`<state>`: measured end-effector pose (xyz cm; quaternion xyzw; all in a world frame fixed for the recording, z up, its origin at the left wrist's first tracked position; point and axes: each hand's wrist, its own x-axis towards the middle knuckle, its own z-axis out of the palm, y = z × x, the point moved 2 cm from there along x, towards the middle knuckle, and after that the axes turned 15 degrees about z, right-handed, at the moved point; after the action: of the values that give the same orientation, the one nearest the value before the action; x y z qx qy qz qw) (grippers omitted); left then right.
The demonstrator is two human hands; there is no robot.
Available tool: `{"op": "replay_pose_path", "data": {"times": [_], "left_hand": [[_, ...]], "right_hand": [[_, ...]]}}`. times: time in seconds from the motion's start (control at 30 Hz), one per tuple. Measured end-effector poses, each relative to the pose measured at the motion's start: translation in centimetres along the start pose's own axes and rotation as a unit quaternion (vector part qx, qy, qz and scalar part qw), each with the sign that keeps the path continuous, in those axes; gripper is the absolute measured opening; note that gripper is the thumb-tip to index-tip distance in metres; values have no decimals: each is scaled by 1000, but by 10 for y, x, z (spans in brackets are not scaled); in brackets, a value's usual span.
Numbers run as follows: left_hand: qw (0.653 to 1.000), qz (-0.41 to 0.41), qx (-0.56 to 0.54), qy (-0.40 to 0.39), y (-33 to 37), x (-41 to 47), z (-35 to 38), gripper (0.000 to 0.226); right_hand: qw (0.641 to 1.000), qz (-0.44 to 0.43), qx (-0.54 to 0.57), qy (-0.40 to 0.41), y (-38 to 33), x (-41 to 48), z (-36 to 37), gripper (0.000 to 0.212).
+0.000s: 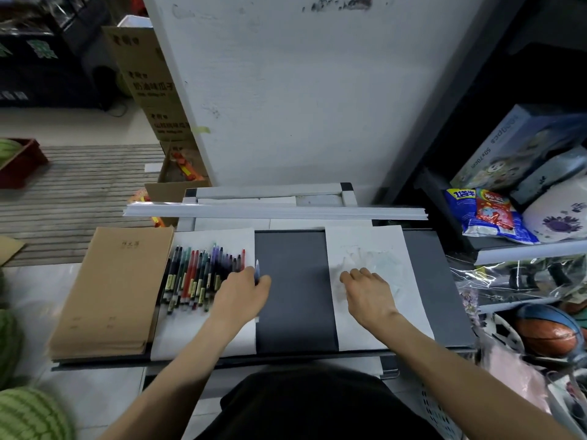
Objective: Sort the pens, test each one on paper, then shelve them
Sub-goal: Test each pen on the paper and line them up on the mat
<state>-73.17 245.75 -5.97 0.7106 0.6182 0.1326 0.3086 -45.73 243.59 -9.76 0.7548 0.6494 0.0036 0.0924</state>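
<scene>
Two hands are over the dark desk (295, 281). The left hand (244, 289) grips one blue pen (257, 270), which pokes up by the right edge of the left paper (203, 331). Many more pens (197, 274) lie side by side on that paper, just beside the hand. The right hand (370, 289) rests on the right paper (365, 246) with bent fingers; I cannot tell if it holds anything. A pile of brown books (114, 290) sits far left.

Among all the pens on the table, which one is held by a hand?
The pale blue pen, pinched in the left hand at the right end of the row. The other pens lie side by side on the left sheet of paper.
</scene>
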Motion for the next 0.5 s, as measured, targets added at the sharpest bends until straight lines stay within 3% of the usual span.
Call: {"op": "replay_pose_path", "data": {"times": [0.27, 0.4, 0.5], "left_hand": [[964, -31, -262, 18, 2, -22, 11, 25], [950, -21, -309, 25, 7, -27, 11, 25], [952, 2, -305, 11, 12, -30, 10, 30]], "right_hand": [[999, -3, 18, 37, 0, -3, 12, 42], [998, -13, 36, 40, -1, -14, 16, 20], [996, -1, 89, -7, -1, -18, 20, 9]]}}
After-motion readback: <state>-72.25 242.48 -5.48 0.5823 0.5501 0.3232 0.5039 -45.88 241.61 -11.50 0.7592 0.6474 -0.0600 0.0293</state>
